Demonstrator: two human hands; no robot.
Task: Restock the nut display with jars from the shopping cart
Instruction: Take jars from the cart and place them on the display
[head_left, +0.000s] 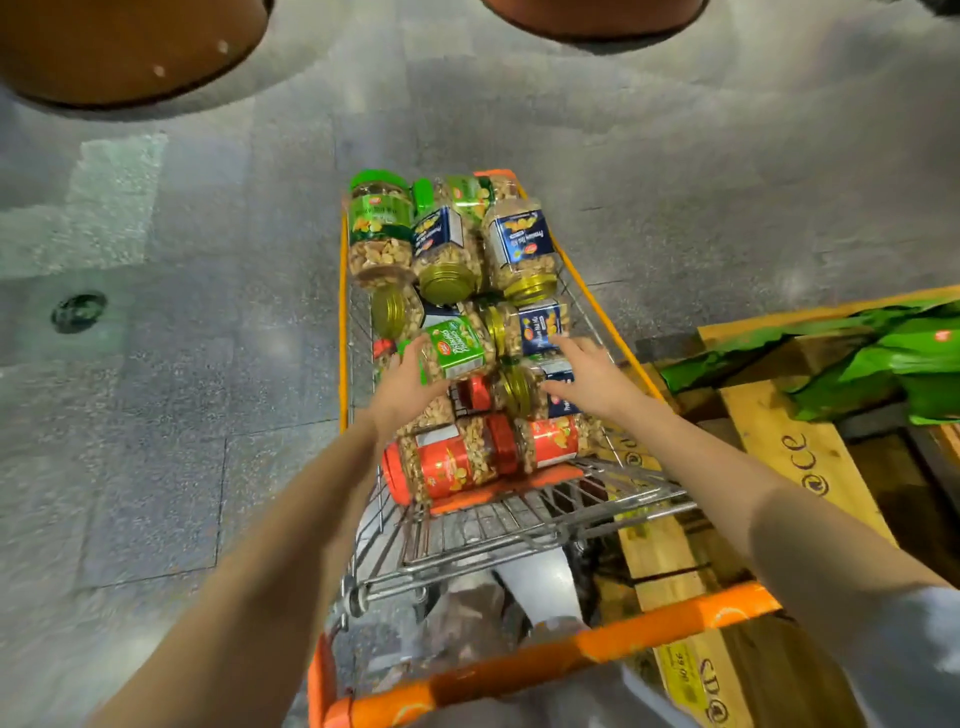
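Note:
An orange-rimmed wire shopping cart (587, 283) stands in front of me, filled with several clear nut jars lying on their sides. Their labels are green, blue or red. My left hand (402, 387) touches the left side of a green-labelled jar (457, 348) in the middle of the pile, fingers spread against it. My right hand (592, 376) hovers open over a blue-labelled jar with a gold lid (535, 389). Two red-lidded jars (467, 460) lie nearest me in the basket.
Wooden pallets (779, 436) with green packaging (893, 358) stand just right of the cart. The orange cart handle (545, 662) crosses low in view. Two round brown bases (124, 47) sit on the grey tiled floor ahead.

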